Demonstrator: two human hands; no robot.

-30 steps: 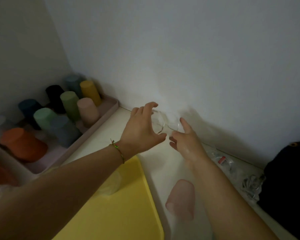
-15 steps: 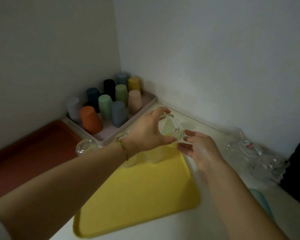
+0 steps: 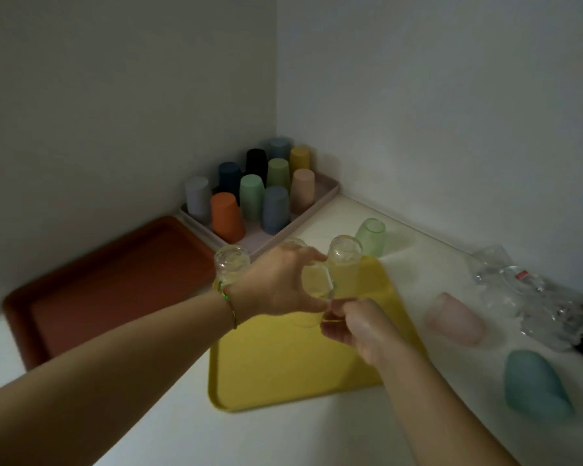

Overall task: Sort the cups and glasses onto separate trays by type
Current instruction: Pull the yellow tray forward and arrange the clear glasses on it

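Observation:
My left hand (image 3: 278, 285) grips a clear glass (image 3: 315, 285) upside down over the far part of the yellow tray (image 3: 283, 375). My right hand (image 3: 360, 326) pinches the same glass at its lower rim. Two more clear glasses (image 3: 345, 255) (image 3: 231, 264) stand inverted at the tray's far edge. A pale pink tray (image 3: 320, 201) in the corner carries several coloured cups (image 3: 228, 216) turned upside down. Loose on the counter lie a green cup (image 3: 371, 237), a pink cup (image 3: 455, 319) and a teal cup (image 3: 535, 385).
A brown-red tray (image 3: 108, 290) lies at the left against the wall. Crumpled clear plastic wrapping (image 3: 532, 301) with glassware in it sits at the right by the wall. Two walls meet behind the pink tray. White counter runs along the front.
The glass came from the back wall to above the yellow tray, with both hands following it down and left. My view swung left and showed the brown-red tray.

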